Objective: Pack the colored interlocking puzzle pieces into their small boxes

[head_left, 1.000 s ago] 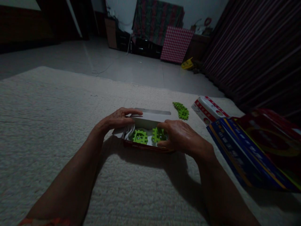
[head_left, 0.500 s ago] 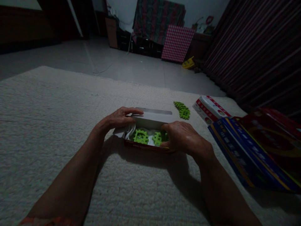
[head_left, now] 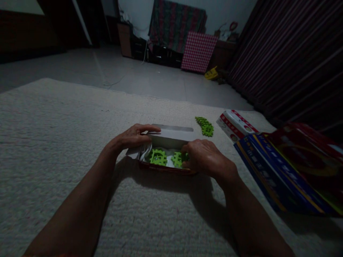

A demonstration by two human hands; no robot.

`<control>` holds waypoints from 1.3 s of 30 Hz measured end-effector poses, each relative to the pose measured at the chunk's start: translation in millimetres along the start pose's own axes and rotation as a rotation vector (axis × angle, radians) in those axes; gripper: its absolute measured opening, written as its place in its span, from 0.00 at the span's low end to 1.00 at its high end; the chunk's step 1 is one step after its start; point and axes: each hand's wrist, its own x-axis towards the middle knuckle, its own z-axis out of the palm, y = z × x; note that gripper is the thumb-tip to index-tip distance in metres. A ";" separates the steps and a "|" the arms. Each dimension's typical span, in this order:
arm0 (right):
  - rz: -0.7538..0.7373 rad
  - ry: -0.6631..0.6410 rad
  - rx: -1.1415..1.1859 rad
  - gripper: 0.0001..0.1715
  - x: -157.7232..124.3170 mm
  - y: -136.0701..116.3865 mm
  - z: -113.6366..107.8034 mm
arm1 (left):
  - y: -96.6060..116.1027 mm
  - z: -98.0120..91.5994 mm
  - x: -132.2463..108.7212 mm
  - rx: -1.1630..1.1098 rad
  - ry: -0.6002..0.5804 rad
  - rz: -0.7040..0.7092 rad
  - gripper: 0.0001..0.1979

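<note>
An opened cardboard box (head_left: 171,170) lies in front of me with its white lid flap (head_left: 174,132) folded back. In it are a bright green toothed plastic piece (head_left: 158,157), a second green piece (head_left: 177,159) and white wrapping (head_left: 145,151) at the left end. My left hand (head_left: 134,137) grips the box's back left corner, thumb and fingers on either side of the lid edge. Down in the right end, my right hand (head_left: 200,154) has its fingers closed on a green piece, which they mostly hide.
Several green toothed pieces (head_left: 205,127) lie overlapped in a row behind the box on the cream quilted cover (head_left: 80,117). To the right are a red and white box (head_left: 235,125), a blue box (head_left: 270,171) and a red package (head_left: 302,153).
My right fingers have closed in further and reach lower into the box's right end. My left hand keeps its place on the box. The whole view has shifted slightly.
</note>
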 end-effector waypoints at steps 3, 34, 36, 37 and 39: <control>-0.017 0.022 0.038 0.08 -5.1 1.1 -7.5 | 2.4 -0.1 -0.9 -0.001 -0.005 0.017 0.24; 0.387 0.722 0.239 0.32 75.8 150.8 100.1 | -2.2 -0.9 1.1 -0.019 0.005 0.044 0.22; 0.399 0.775 0.243 0.31 73.0 151.1 89.9 | -0.3 -0.4 0.4 -0.013 0.009 0.043 0.22; 0.408 0.812 0.250 0.32 71.1 151.0 83.2 | 1.0 -0.1 0.0 -0.010 0.012 0.039 0.22; 0.416 0.885 0.284 0.32 66.0 148.3 66.9 | 3.7 0.6 -0.9 -0.005 0.014 0.030 0.23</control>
